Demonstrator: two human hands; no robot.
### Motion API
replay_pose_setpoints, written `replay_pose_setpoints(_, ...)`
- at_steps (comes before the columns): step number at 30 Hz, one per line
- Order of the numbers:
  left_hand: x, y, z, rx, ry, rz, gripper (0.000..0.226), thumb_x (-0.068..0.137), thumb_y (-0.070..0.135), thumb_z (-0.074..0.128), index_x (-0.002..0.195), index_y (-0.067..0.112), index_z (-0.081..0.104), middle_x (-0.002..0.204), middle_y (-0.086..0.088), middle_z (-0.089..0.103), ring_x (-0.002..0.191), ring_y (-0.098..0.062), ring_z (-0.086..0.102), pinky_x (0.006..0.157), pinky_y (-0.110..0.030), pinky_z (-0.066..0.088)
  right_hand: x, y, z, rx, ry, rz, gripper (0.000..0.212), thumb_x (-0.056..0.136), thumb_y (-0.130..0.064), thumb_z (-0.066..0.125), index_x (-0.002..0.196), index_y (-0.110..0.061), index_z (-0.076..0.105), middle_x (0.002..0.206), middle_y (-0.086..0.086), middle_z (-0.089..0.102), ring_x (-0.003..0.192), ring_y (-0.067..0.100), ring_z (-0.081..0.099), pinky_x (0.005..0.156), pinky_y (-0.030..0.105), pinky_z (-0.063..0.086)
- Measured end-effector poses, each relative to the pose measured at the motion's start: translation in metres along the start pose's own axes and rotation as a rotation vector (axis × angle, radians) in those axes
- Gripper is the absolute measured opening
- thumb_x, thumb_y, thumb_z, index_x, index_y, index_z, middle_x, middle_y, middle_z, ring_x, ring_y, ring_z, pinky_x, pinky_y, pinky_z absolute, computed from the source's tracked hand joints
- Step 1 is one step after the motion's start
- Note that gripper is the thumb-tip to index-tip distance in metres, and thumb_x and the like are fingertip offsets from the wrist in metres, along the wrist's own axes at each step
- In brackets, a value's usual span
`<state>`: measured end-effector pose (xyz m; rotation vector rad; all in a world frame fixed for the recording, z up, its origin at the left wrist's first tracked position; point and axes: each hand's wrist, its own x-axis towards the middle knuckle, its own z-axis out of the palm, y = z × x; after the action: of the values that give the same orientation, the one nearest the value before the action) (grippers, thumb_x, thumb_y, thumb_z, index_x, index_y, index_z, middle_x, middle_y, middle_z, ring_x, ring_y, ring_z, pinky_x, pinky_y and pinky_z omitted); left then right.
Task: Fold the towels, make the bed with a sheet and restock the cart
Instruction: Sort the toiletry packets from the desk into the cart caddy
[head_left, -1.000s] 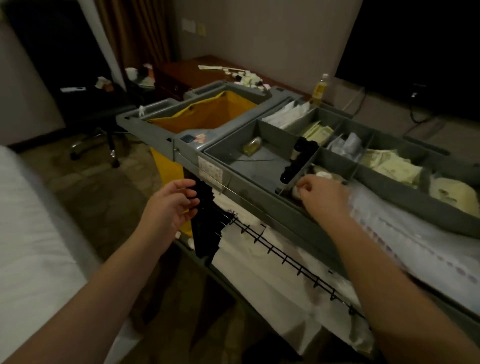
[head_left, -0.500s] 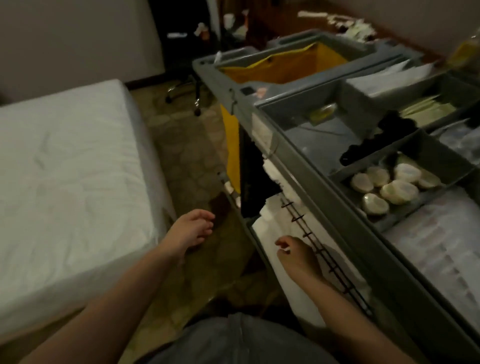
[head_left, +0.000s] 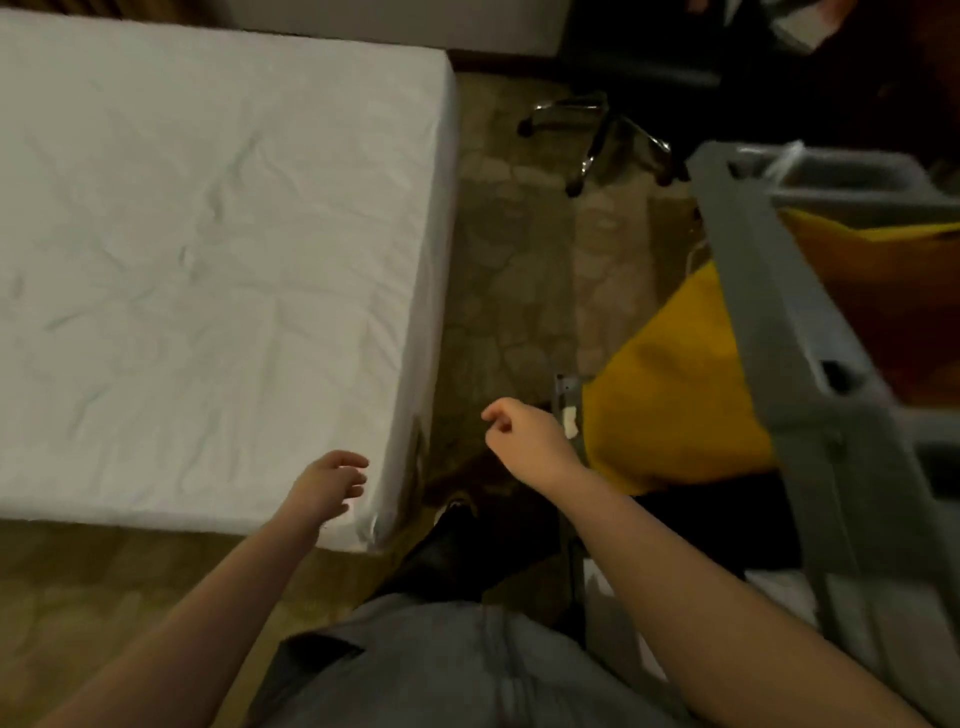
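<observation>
I see the bed (head_left: 208, 249) filling the left half of my view, with a white sheet (head_left: 171, 332) spread flat over it. The sheet is lightly creased and runs down over the right edge and the near edge. My left hand (head_left: 328, 484) hovers just over the bed's near right corner, fingers relaxed and slightly spread, holding nothing. I cannot tell whether the fingertips touch the sheet.

My right hand (head_left: 524, 440) hangs above the floor (head_left: 506, 270) in the gap between bed and cart. Its fingers are curled in toward the palm, the thumb lies against the forefinger, and I see nothing in the grip. The two hands are apart, the right a little farther out than the left.

The cart (head_left: 769, 312) stands on the right, its grey frame running from the far right corner toward me at a slant. A yellow bag (head_left: 670, 410) hangs from its far end, just right of my right hand. On the cart's lower shelf, near right, some white fabric (head_left: 774, 590) shows, too blurred for me to say what it is.

At the far side a chair base (head_left: 597, 130) with chrome legs sits on the patterned floor. At the bottom centre I see grey clothing (head_left: 441, 670) and a dark shoe (head_left: 447, 540) below it.
</observation>
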<state>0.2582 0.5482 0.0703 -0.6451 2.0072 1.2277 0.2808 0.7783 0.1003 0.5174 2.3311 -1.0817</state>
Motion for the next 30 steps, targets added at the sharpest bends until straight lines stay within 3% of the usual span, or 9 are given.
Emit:
replay_pose_setpoints(5,0.057,0.144,-0.004,0.057,-0.008,0.113,0.021,0.088,0.000,0.047,0.088,0.015,0.061,0.082,-0.007,0.059,0.075,-0.016,0.055,0.064,-0.026,0.039,0.106,-0.018,-0.081,-0.031,0.018,0.170,0.028,0.096,-0.023,0.048,0.123,-0.019,0.055,0.122,0.004,0.057,0.107,0.022,0.055,0.084,0.030,0.046)
replay_pose_setpoints(11,0.116,0.307,0.040,0.278,-0.087,0.393,0.020,0.088,0.007,0.052,0.088,0.024,0.061,0.081,-0.003,0.063,0.085,-0.022,0.061,0.070,-0.027,0.042,0.204,-0.023,-0.152,-0.088,-0.009,0.305,0.024,0.098,-0.017,0.044,0.118,-0.010,0.055,0.124,0.011,0.055,0.112,0.025,0.053,0.089,0.029,0.044)
replay_pose_setpoints(16,0.184,0.421,0.067,0.337,0.030,0.402,0.019,0.086,0.008,0.052,0.089,0.024,0.061,0.072,0.000,0.061,0.075,-0.020,0.058,0.064,-0.026,0.041,0.334,-0.084,-0.241,-0.028,0.072,0.125,0.027,0.096,-0.020,0.045,0.119,-0.014,0.057,0.119,0.008,0.059,0.110,0.025,0.055,0.081,0.025,0.042)
replay_pose_setpoints(20,0.235,0.521,0.054,0.343,0.200,0.375,0.018,0.085,0.008,0.053,0.090,0.024,0.060,0.078,-0.003,0.064,0.071,-0.018,0.057,0.056,-0.023,0.038,0.419,-0.166,-0.338,0.101,0.241,-0.096,0.026,0.094,-0.021,0.049,0.117,-0.021,0.060,0.119,0.006,0.062,0.109,0.026,0.057,0.090,0.034,0.047)
replay_pose_setpoints(22,0.256,0.568,0.052,0.341,0.229,0.377,0.018,0.085,0.007,0.053,0.089,0.023,0.060,0.078,-0.004,0.064,0.073,-0.019,0.057,0.060,-0.025,0.039,0.434,-0.182,-0.377,0.175,0.263,-0.147,0.022,0.094,-0.021,0.049,0.112,-0.023,0.061,0.111,0.003,0.063,0.103,0.024,0.058,0.090,0.037,0.049)
replay_pose_setpoints(28,0.354,0.699,0.108,0.395,0.048,0.445,0.018,0.088,0.008,0.051,0.093,0.020,0.064,0.083,-0.004,0.064,0.091,-0.022,0.062,0.081,-0.034,0.045,0.509,-0.133,-0.506,0.335,0.471,0.040,0.021,0.094,-0.020,0.049,0.111,-0.025,0.061,0.102,-0.005,0.061,0.089,0.012,0.057,0.073,0.027,0.048)
replay_pose_setpoints(30,0.388,0.744,0.152,0.493,-0.069,0.516,0.018,0.091,0.008,0.050,0.099,0.013,0.065,0.090,-0.009,0.064,0.094,-0.028,0.060,0.084,-0.036,0.045,0.524,-0.098,-0.543,0.360,0.591,0.161,0.021,0.094,-0.020,0.051,0.112,-0.023,0.062,0.105,-0.002,0.063,0.094,0.014,0.059,0.079,0.028,0.049)
